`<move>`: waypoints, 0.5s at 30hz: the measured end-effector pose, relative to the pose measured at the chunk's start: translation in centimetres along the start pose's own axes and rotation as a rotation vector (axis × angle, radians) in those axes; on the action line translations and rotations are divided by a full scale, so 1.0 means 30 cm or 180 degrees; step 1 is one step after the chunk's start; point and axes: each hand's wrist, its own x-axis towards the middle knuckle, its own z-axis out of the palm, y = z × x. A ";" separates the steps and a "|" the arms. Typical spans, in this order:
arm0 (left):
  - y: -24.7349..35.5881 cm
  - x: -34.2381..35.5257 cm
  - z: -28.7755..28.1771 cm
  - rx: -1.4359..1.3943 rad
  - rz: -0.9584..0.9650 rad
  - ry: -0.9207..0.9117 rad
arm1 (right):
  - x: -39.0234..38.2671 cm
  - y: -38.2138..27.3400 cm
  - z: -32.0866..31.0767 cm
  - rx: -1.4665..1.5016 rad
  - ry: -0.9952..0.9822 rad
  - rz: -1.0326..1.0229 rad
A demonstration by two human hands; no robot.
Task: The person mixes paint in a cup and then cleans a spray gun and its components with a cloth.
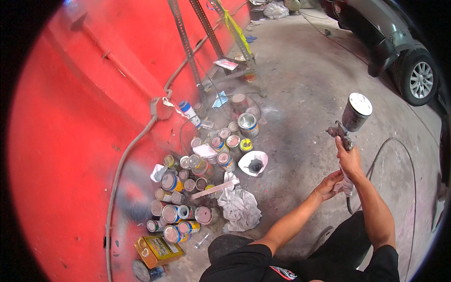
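Note:
My right hand is wrapped round the grip of a paint spray gun, which is held up over the floor on the right. On top of the gun sits a dark, paint-stained cup with a white lid. Below that hand, a whitish cloth hangs at the lower end of the grip. My left hand has its fingers closed on the cloth's edge; the fingertips are partly hidden. From the grip's bottom runs a dark air hose.
Several paint cans crowd the floor at left, beside a crumpled rag and a white bowl with dark paint. A yellow rectangular tin stands nearer. A metal rack is by the red wall; a car wheel is far right.

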 end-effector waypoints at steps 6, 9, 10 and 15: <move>0.001 -0.011 -0.006 -0.0114 -0.0127 0.0060 | -0.015 0.013 0.008 0.0209 0.0187 -0.0220; 0.010 -0.015 -0.006 0.0090 0.0015 0.0102 | -0.026 -0.010 0.002 0.0097 0.0010 -0.0138; 0.019 -0.019 -0.013 0.0162 0.0090 0.0088 | -0.034 -0.030 0.006 0.0041 -0.0059 -0.0102; 0.104 -0.005 -0.024 0.1308 -0.0526 0.0097 | -0.037 0.010 -0.020 0.0144 -0.0006 -0.0074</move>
